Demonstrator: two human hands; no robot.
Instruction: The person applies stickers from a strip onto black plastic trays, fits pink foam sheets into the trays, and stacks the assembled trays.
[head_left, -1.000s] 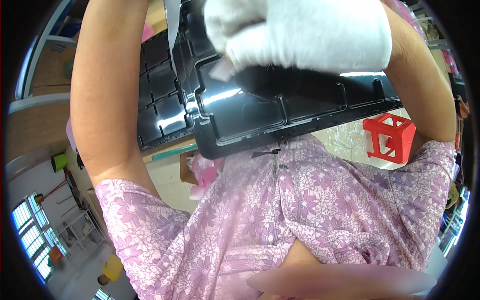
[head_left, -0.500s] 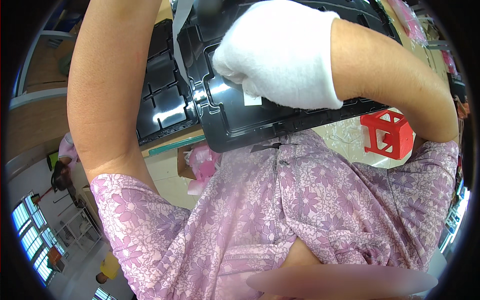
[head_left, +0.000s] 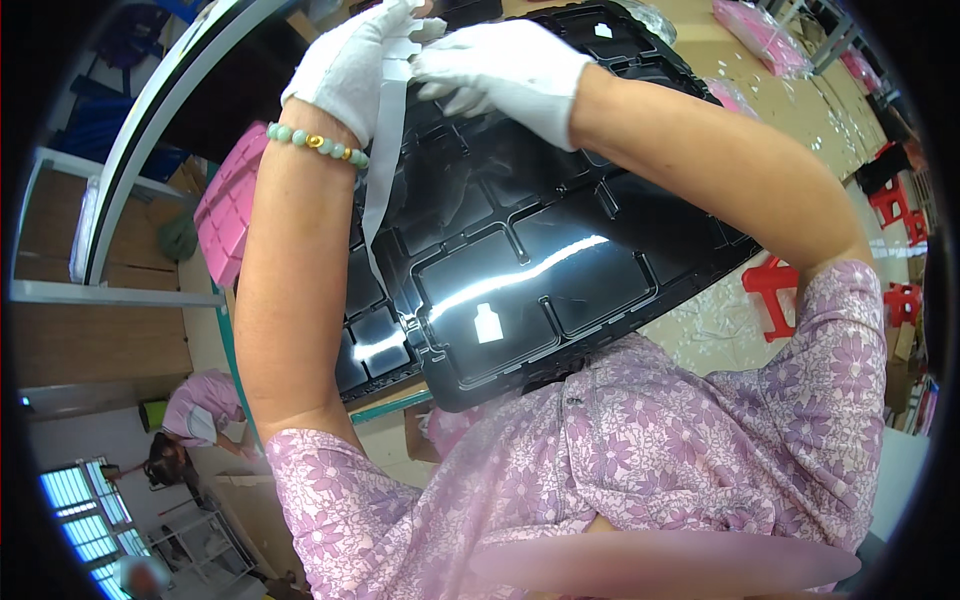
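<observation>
My left hand (head_left: 345,70), in a white glove with a beaded bracelet at the wrist, is closed on a pale strip of white stickers (head_left: 383,185). The strip's long tail hangs down across a large black plastic tray (head_left: 560,270). My right hand (head_left: 510,75), also gloved in white, has its fingertips pinched at the strip's edge beside the left hand; its other fingers are loosely bent. One white sticker (head_left: 488,325) lies on the tray's near left part, and a second white sticker (head_left: 602,31) shows at its far side.
A pink moulded tray (head_left: 235,205) leans at the left by a metal frame (head_left: 130,130). Pink wrapped bundles (head_left: 762,38) lie on the tabletop at the far right. A red stool (head_left: 770,298) stands to the right. Another person (head_left: 200,410) bends over at the left.
My right hand has lifted off the tray and moved up and left to the strip, uncovering the near sticker. My left hand and the strip's upper end have come into view.
</observation>
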